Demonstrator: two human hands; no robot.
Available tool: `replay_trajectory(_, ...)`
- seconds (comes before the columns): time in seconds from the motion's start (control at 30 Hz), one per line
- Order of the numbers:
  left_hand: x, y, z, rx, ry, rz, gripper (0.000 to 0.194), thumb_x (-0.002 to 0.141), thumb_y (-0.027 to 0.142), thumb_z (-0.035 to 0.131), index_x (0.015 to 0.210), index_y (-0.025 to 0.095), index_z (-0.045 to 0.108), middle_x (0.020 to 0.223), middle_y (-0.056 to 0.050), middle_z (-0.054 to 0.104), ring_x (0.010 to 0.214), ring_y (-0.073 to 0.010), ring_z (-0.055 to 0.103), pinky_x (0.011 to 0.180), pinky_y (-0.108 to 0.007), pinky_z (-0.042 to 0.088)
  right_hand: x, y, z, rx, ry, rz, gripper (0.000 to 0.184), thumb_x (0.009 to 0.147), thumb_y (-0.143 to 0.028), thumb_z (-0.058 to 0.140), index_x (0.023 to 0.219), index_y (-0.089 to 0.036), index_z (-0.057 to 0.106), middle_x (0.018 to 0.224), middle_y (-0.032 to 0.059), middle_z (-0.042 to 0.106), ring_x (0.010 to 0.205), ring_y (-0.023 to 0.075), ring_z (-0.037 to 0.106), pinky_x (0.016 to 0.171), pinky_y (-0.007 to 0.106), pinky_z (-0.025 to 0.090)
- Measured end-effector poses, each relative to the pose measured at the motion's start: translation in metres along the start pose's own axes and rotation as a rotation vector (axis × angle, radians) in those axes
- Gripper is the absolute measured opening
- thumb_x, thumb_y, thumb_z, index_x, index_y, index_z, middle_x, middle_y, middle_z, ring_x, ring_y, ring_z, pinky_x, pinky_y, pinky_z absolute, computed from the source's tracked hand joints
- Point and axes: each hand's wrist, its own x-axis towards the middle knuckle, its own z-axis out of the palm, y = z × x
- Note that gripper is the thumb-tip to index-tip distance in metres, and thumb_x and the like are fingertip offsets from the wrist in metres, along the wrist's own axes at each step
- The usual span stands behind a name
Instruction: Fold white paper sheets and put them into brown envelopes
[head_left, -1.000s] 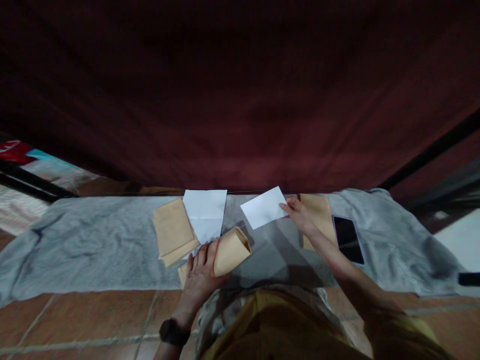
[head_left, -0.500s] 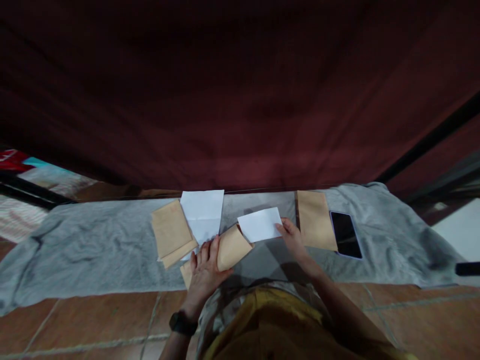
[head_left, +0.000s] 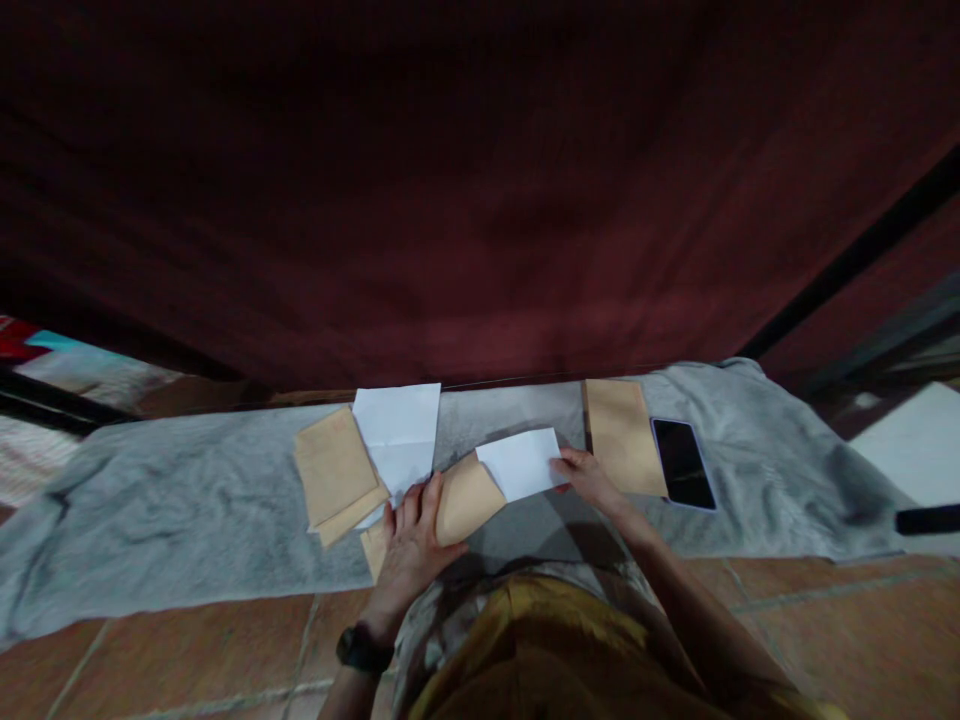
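Observation:
My left hand [head_left: 416, 535], with a dark watch at its wrist, grips a brown paper envelope [head_left: 470, 497] across its width, thumb on the near side and fingers on the far side. The envelope's mouth faces right. My right hand [head_left: 587, 475] pinches the right end of a folded white sheet of paper [head_left: 523, 462]. Its left end sits in the envelope's mouth; how deep it goes is hidden. Beyond my left hand lies a larger creased white sheet [head_left: 399, 430]. Left of that are stacked brown envelopes [head_left: 339, 462].
Another brown envelope [head_left: 622, 437] lies to the right, with a dark-screened phone [head_left: 684, 463] beside it. A grey cloth [head_left: 202, 500] covers the long, narrow surface. Dark red fabric [head_left: 510, 250] hangs behind it, and brown tiles [head_left: 217, 645] floor the near side.
My right hand has brought the folded white sheet left and down, so its left end now enters the envelope's mouth. My left hand has stayed on the envelope.

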Motion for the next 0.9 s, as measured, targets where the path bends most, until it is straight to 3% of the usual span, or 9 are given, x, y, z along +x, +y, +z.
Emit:
replay_trajectory(0.3,0.005,0.001,-0.001,-0.009,0.015,0.107,0.12,0.067,0.033,0.084,0.164,0.027,0.012,0.146,-0.016,0.047,0.139,-0.0387,0.044,0.12,-0.064,0.019,-0.006,0.001,-0.008,-0.076,-0.084,0.009,0.034,0.074,-0.053,0.068,0.072,-0.019,0.068,0.064,0.0001,0.063,0.058,0.0154,0.057,0.051,0.026,0.047)
replay_trajectory(0.43,0.011,0.01,0.001,-0.037,0.017,0.127,0.121,0.068,0.033,0.082,0.164,0.027,0.008,0.148,-0.016,0.046,0.141,-0.039,0.043,0.121,-0.065,0.017,-0.01,-0.001,0.012,-0.108,-0.059,-0.022,0.026,0.081,-0.045,0.065,0.074,-0.02,0.07,0.069,0.0003,0.065,0.069,0.0177,0.06,0.064,0.029,0.05)
replay_trajectory(0.6,0.018,0.022,0.003,-0.04,0.02,0.182,0.119,0.068,0.034,0.082,0.163,0.026,0.012,0.148,-0.016,0.047,0.14,-0.0395,0.044,0.122,-0.065,0.015,-0.017,-0.005,0.04,-0.087,-0.037,-0.098,0.014,0.079,-0.036,0.068,0.079,-0.024,0.075,0.091,0.0029,0.072,0.09,0.0212,0.063,0.084,0.032,0.049)
replay_trajectory(0.73,0.021,0.03,-0.001,-0.05,0.004,0.215,0.117,0.068,0.035,0.081,0.163,0.025,0.014,0.147,-0.016,0.049,0.14,-0.0392,0.045,0.122,-0.065,0.015,-0.021,-0.007,0.048,0.001,-0.118,-0.054,0.023,0.08,-0.039,0.062,0.069,-0.022,0.072,0.077,0.0014,0.069,0.078,0.0197,0.061,0.071,0.029,0.046)
replay_trajectory(0.9,0.024,0.035,-0.003,-0.041,-0.01,0.233,0.115,0.068,0.033,0.081,0.163,0.024,0.016,0.147,-0.016,0.05,0.14,-0.0383,0.046,0.123,-0.062,0.015,-0.022,-0.006,0.05,0.058,-0.145,-0.015,0.016,0.074,-0.032,0.064,0.064,-0.02,0.069,0.07,-0.0005,0.066,0.066,0.0157,0.056,0.06,0.026,0.041)
